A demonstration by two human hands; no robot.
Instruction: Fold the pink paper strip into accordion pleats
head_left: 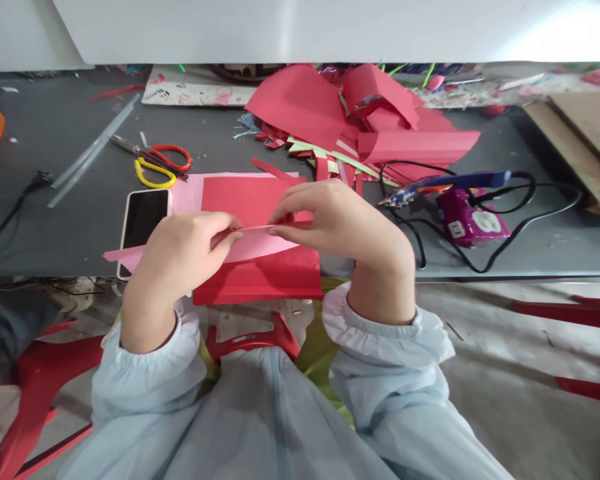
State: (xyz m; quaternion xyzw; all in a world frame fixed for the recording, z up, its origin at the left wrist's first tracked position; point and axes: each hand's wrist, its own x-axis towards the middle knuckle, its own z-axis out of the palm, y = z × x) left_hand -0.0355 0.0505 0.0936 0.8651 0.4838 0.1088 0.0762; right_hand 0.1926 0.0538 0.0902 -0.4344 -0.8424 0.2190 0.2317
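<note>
My left hand (186, 248) pinches the upper edge of a pink paper strip (260, 244) between thumb and fingers. Close beside it, my right hand (325, 217) grips the same edge, its fingertips a short gap from the left ones. The strip is held above a sheet of red paper (250, 200), and its left end passes behind my left hand. Another red sheet (265, 277) lies below the strip and hangs over the table's front edge. Pale pink paper (186, 193) shows under the red one. A phone (147, 217) lies partly beneath my left hand and the strip.
Scissors (163, 163) with red and yellow handles lie at the left, near clear glue sticks (95, 150). Cut red paper (300, 110) is heaped at the back. At the right are a blue glue gun (455, 183), a purple power socket (473, 217), looping cables and cardboard (575, 147).
</note>
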